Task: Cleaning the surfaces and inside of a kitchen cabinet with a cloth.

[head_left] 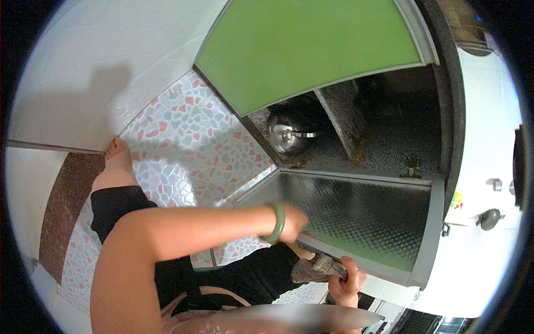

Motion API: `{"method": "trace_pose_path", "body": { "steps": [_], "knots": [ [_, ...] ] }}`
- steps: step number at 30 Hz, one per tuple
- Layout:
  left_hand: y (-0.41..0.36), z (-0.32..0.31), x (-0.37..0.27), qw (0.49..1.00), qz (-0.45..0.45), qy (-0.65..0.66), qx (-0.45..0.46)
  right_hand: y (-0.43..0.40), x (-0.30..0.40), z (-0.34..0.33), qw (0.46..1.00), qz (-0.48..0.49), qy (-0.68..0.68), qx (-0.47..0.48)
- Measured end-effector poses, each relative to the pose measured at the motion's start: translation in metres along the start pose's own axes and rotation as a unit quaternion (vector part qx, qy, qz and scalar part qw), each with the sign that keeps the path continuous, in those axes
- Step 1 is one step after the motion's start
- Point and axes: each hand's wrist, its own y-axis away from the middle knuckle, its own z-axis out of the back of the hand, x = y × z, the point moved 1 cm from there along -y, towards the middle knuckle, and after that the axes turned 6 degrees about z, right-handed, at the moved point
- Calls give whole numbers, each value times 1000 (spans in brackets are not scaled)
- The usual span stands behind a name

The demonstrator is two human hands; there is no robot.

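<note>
My left hand [294, 225], with a green bangle [279, 225] at the wrist, is blurred over the free edge of an open cabinet door [358, 221]. Whether its fingers grip anything is unclear. The door has a metal frame and a textured, glassy panel with a greenish reflection. My right hand [347, 282] holds a crumpled grey cloth [317, 268] beside the lower part of the frame, its fingers close to the metal. Beyond the door lies the dark cabinet interior [392, 121], where a shiny metal lid with a handle [288, 135] sits below a shelf [340, 121].
A green cabinet door [308, 50] stands at the top. Patterned floor tiles [187, 125] run between the cabinet and a white wall [83, 62]. My bare foot [118, 152] rests near that wall. A white surface with a dark knob [489, 219] is at the right.
</note>
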Motion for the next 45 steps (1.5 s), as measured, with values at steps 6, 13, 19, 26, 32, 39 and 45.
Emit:
{"method": "trace_pose_path", "body": {
  "steps": [6,13,19,26,32,39,45],
  "knots": [
    [45,-72,-44,969,-13,-29,-246,22,5,-8,991,-113,-53,-55],
    [90,-96,-40,966,-69,-102,-228,13,7,-11,992,-85,-54,-73],
    [98,-93,-30,963,-67,-173,-196,-46,8,-22,997,-25,-50,-58],
    [94,-93,-21,929,-57,-238,-278,-165,-23,-62,988,31,-104,-109],
    [90,-95,-14,904,-73,-309,-284,-239,-65,-97,970,97,-41,-221],
    [96,-89,-18,909,-69,-344,-226,-266,-107,-126,967,95,126,-199],
    [97,-87,-19,902,-51,-390,-179,-270,-101,-113,956,133,170,-202]
  ]
}}
